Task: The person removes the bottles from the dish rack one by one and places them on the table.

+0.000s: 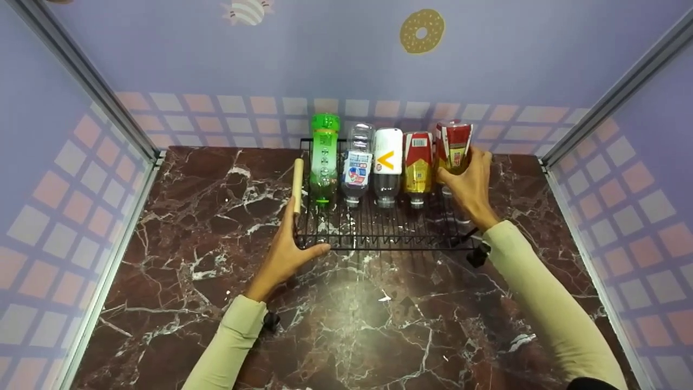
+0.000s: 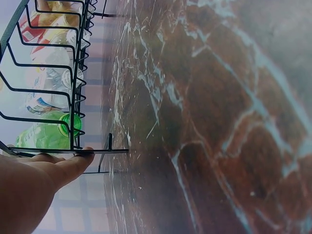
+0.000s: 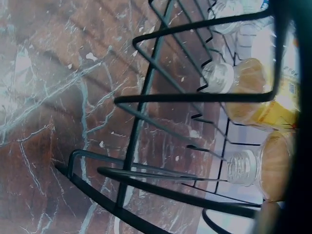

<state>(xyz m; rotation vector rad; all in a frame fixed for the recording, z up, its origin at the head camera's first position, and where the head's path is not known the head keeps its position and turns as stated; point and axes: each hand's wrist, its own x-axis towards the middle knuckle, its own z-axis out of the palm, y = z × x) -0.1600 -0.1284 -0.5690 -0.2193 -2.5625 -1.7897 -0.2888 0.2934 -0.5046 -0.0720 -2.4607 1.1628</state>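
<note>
On the right end of a black wire rack [image 1: 390,249], my right hand [image 1: 470,181] grips a bottle with a red and yellow label [image 1: 453,132], thumb on its near side. That bottle [image 3: 273,165] stands cap-down; the right wrist view shows its clear cap and orange-brown contents. A similar red and yellow bottle [image 1: 418,157] is beside it. My left hand [image 1: 284,246] touches the rack's left side just below a wooden handle [image 1: 298,181], thumb stretched along the front edge. In the left wrist view a green bottle [image 2: 46,131] sits just inside that side.
Farther left in the rack stand a white-labelled bottle [image 1: 387,151], a clear bottle with a blue and white label [image 1: 357,168] and the green bottle, all cap-down. The rack is on a dark marbled tabletop [image 1: 346,325]. Lilac panels [image 1: 346,65] enclose the back and both sides.
</note>
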